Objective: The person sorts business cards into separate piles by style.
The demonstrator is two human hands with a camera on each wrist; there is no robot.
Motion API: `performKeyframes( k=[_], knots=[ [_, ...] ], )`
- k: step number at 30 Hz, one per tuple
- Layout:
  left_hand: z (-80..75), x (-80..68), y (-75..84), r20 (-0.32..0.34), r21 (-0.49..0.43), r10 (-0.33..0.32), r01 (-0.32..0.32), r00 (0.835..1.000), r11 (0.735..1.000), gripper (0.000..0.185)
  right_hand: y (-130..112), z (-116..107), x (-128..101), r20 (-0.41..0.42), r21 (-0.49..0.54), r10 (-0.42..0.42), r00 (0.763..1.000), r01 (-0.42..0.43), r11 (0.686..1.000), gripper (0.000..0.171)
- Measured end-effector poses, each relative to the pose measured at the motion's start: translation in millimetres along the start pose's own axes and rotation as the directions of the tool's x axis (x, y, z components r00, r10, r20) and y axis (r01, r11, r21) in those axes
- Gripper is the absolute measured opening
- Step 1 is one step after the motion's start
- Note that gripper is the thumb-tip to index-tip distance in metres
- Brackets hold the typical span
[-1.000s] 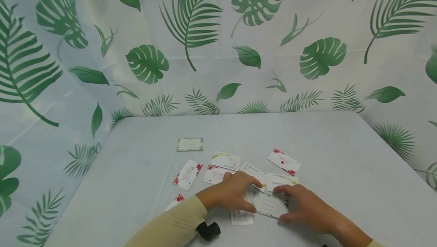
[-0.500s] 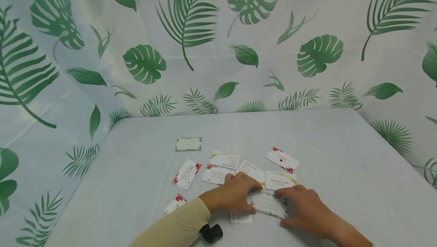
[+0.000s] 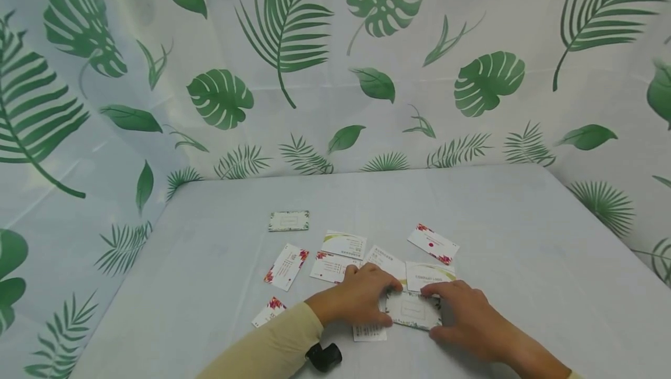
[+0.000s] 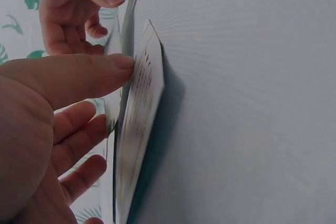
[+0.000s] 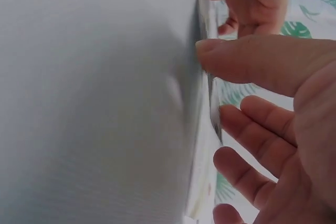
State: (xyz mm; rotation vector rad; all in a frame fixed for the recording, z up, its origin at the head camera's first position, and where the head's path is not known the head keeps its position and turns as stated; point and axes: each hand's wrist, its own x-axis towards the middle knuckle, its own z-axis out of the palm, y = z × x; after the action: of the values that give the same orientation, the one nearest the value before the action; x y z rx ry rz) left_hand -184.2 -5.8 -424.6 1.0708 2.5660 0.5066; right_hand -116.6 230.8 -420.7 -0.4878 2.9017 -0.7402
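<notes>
A white business card with a leafy green border (image 3: 414, 310) lies between both hands in the head view. My left hand (image 3: 359, 297) grips its left end, thumb at the near corner and index finger at the far one. My right hand (image 3: 469, 319) holds the right end the same way, thumb and index finger across the short side. A printed card (image 3: 370, 333) sticks out below the left thumb; in the left wrist view this printed card (image 4: 140, 93) tilts up off the cloth. In the right wrist view the right thumb (image 5: 236, 61) presses a thin edge.
Just beyond the hands lie a logo card (image 3: 430, 274), a slanted card (image 3: 387, 259) and a yellow-green striped card (image 3: 343, 245). Red-flowered cards (image 3: 286, 266) are scattered left and right. Another leafy-bordered card (image 3: 289, 221) lies farther back. A leaf-print curtain (image 3: 314, 64) hangs behind the table.
The leafy-bordered card has turned slightly, its right end shifting away from the body and sitting straighter. Both hands keep nearly the same place; the head view has shifted a little.
</notes>
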Motion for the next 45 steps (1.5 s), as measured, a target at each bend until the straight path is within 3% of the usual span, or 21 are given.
performKeyframes(
  k=[10, 17, 24, 32, 39, 45],
  knots=[
    [-11.8, -9.4, -5.6, -0.065, -0.036, 0.018, -0.02, 0.998, 0.999, 0.049, -5.2, -8.7, 3.0, -0.058, 0.024, -0.022, 0.998, 0.024, 0.999, 0.057],
    [-24.2, -21.6, -19.3, -0.136, -0.095, 0.012, -0.025, 0.991, 0.995, 0.048, -13.6, -9.5, 15.0, -0.189, 0.016, -0.08, 0.979, 0.085, 0.996, 0.055],
    [-41.3, -34.4, -37.2, -0.197, -0.199, -0.061, 0.021, 0.978, 0.98, 0.049, -28.0, -10.2, 37.2, -0.266, 0.037, -0.115, 0.957, 0.129, 0.991, 0.056],
    [-56.9, -46.7, -62.4, -0.243, -0.249, -0.136, 0.074, 0.96, 0.966, 0.05, -42.8, -2.4, 71.9, -0.31, -0.021, -0.165, 0.936, 0.166, 0.986, 0.054],
    [-73.1, -54.4, -90.7, -0.292, -0.267, -0.21, 0.131, 0.933, 0.955, 0.05, -60.4, 6.4, 116.8, -0.265, -0.158, -0.24, 0.934, 0.203, 0.966, 0.053],
    [-80.4, -59.1, -119.0, -0.283, -0.282, -0.306, 0.226, 0.909, 0.932, 0.052, -76.5, 13.8, 149.8, -0.223, -0.142, -0.236, 0.946, 0.207, 0.968, 0.054]
  ],
)
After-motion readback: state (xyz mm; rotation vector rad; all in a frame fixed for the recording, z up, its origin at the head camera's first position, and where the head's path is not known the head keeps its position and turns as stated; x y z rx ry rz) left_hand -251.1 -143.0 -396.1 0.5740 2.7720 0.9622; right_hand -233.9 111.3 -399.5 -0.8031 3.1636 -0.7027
